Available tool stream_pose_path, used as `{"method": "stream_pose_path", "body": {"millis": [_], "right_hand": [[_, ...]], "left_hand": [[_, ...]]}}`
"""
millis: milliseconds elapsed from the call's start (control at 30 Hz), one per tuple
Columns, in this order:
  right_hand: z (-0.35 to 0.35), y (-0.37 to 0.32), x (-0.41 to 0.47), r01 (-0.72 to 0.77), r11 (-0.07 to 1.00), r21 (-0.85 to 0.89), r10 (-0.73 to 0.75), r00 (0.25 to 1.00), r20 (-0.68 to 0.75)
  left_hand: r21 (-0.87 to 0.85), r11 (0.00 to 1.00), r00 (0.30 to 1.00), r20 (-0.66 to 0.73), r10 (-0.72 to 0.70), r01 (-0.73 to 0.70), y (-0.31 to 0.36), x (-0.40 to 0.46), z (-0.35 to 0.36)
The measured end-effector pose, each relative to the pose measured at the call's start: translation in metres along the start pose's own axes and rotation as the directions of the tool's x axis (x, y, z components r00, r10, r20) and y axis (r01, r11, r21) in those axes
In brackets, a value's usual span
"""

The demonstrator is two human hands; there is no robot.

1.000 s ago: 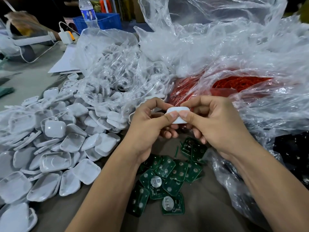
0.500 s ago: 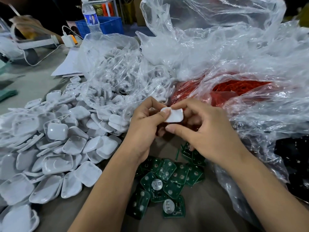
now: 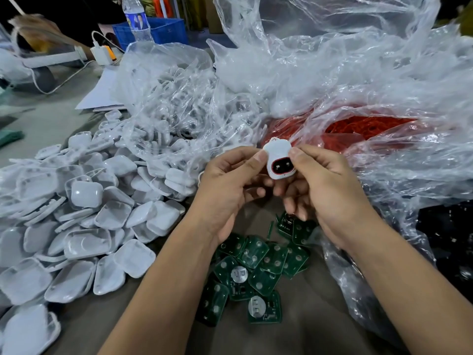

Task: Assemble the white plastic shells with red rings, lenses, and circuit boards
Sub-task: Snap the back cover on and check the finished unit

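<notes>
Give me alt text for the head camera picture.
Both hands, left and right, pinch a white shell showing a red ring. Below lie green circuit boards; a pile of white shells lies left.

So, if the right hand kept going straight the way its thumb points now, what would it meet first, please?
Probably the left hand: the right hand points leftward, its thumb already on the white shell pinched between both. Depth is hard to judge.

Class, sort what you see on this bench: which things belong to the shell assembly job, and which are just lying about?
Job: white shell held by left hand and right hand; loose shells; circuit boards; bagged red rings.

Lying about: water bottle; blue crate; charger; papers.
</notes>
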State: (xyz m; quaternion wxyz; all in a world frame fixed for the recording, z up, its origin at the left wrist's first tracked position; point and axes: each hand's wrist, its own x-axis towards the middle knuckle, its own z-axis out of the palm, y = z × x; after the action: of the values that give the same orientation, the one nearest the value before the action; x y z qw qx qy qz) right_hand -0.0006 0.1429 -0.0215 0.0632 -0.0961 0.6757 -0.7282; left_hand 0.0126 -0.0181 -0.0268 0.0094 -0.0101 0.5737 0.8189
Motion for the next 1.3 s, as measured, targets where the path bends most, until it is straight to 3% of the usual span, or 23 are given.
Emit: {"method": "stream_pose_path", "body": {"millis": [300,500,700,900,1100,1300], "right_hand": [[-0.003,-0.003,0.000,-0.097,0.993,0.070,0.098,0.995,-0.011],[-0.003,-0.002,0.000,-0.064,0.998,-0.030,0.063,0.997,-0.034],[0.000,-0.003,-0.001,-0.040,0.997,-0.068,0.039,0.999,-0.008],[0.003,-0.005,-0.003,-0.136,0.990,-0.047,0.141,0.981,0.131],[0.007,-0.003,-0.006,0.049,0.998,-0.029,-0.044,0.987,0.157],[0.008,0.001,-0.006,0.033,0.998,-0.053,-0.030,0.997,0.069]], "left_hand": [[0.093,0.996,0.999,-0.040,0.004,0.000,-0.001,0.002,0.001],[0.062,0.996,0.998,0.021,-0.060,0.059,0.000,-0.003,0.006],[0.215,0.976,0.998,0.028,-0.047,0.040,-0.001,-0.007,0.011],[0.108,0.994,0.997,0.072,-0.039,0.031,0.000,-0.006,0.010],[-0.020,1.000,0.986,0.167,-0.013,0.017,0.003,-0.008,0.009],[0.012,1.000,0.993,0.115,0.015,-0.017,0.005,-0.010,0.014]]}}
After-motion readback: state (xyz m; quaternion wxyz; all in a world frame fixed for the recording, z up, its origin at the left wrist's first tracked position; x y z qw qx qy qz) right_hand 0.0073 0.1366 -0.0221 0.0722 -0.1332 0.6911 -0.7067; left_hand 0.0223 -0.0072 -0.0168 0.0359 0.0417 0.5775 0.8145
